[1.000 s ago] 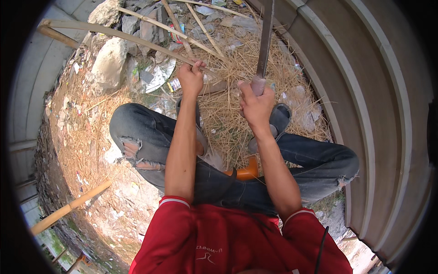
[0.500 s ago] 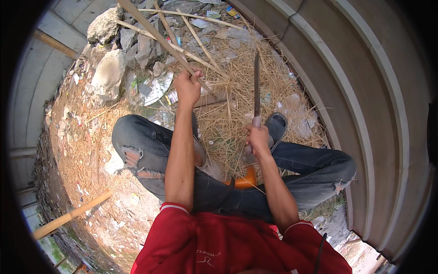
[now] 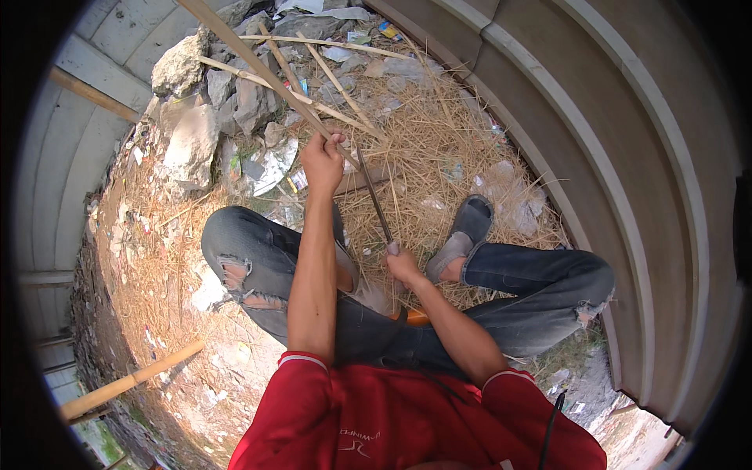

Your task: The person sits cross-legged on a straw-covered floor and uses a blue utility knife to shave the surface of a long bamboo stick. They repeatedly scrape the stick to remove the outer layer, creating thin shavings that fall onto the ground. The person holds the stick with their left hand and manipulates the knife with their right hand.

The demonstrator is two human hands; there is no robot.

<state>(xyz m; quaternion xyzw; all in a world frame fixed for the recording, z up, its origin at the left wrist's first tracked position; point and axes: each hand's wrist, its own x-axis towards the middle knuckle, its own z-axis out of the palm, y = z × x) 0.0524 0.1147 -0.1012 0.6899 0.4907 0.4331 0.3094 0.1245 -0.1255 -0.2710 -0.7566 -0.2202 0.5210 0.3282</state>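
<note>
My left hand (image 3: 321, 166) is closed around a long split-bamboo strip (image 3: 254, 64), which slants from the upper left down to just past my fingers. In my right hand (image 3: 405, 269) is the handle of a machete (image 3: 377, 204). Its dark blade shows nearly edge-on, with the tip beside the strip's lower end; whether they touch I cannot tell. Below that end lies a flat brown piece of wood (image 3: 366, 180), partly covered by straw-like shavings (image 3: 427, 168). Both hands are between my bent knees.
Rocks (image 3: 192, 145) and other bamboo strips (image 3: 337, 78) lie at the far left among litter. A corrugated metal wall (image 3: 580, 117) curves along the right. Thicker bamboo poles (image 3: 137, 377) jut in from the left. Something orange (image 3: 417, 316) shows between my legs.
My right hand has swung the machete left and nearer to me, from upright at the right to slanting toward the strip. My left hand still grips the strip, barely moved.
</note>
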